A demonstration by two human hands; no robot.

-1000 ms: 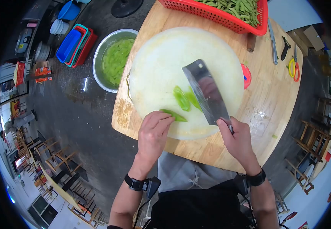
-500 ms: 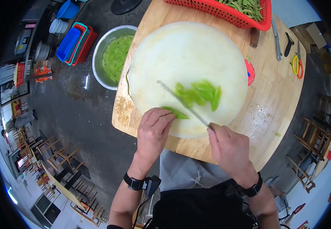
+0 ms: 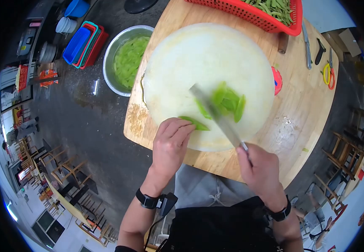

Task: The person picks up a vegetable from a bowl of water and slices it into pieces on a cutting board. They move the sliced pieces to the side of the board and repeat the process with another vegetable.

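My left hand [image 3: 171, 136] rests near the front edge of the round white cutting board [image 3: 186, 54], its curled fingers pressed on a piece of green vegetable [image 3: 198, 124]. In my right hand [image 3: 259, 168] is the handle of a kitchen knife [image 3: 225, 124], gripped firmly. The blade slants up to the left, tilted and slightly blurred, over the board. Just right of the blade lies a small pile of cut green slices [image 3: 231, 102]; part of it is hidden behind the knife. The blade stands apart from my left fingers.
A wooden table [image 3: 303, 105] carries the board. On it are a red basket of green pods [image 3: 249, 17], a long knife [image 3: 306, 46], a peeler [image 3: 320, 52] and scissors [image 3: 328, 75]. A metal bowl of green slices [image 3: 110, 75] stands beyond the left edge.
My right hand has moved the knife to the right, away from my left hand, and turned the blade flatter. Slices by the blade have shifted right. My left hand stays on its piece.
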